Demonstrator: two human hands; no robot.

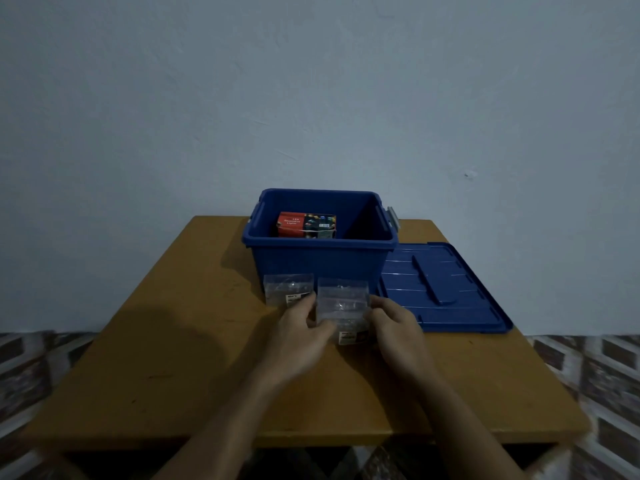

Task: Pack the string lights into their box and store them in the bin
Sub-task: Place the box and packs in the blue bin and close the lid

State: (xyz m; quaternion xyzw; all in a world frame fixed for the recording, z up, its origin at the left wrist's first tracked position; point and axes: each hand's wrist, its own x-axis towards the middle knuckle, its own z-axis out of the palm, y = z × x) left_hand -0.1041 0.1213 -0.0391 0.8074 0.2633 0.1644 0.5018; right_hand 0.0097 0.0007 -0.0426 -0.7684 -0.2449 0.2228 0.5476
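An open blue bin (320, 261) stands at the back of the wooden table (173, 358). Inside it lies a red string-lights box (306, 225). In front of the bin, my left hand (301, 332) and my right hand (394, 327) hold a clear plastic packet (343, 303) by its left and right edges, just above the table. A second clear packet (287, 289) lies flat to its left, touching the bin's front wall. What the packets contain cannot be made out.
The bin's blue lid (440, 289) lies flat on the table right of the bin. A grey latch (393, 216) sticks out from the bin's right rim. A plain wall rises behind, and patterned floor shows on both sides.
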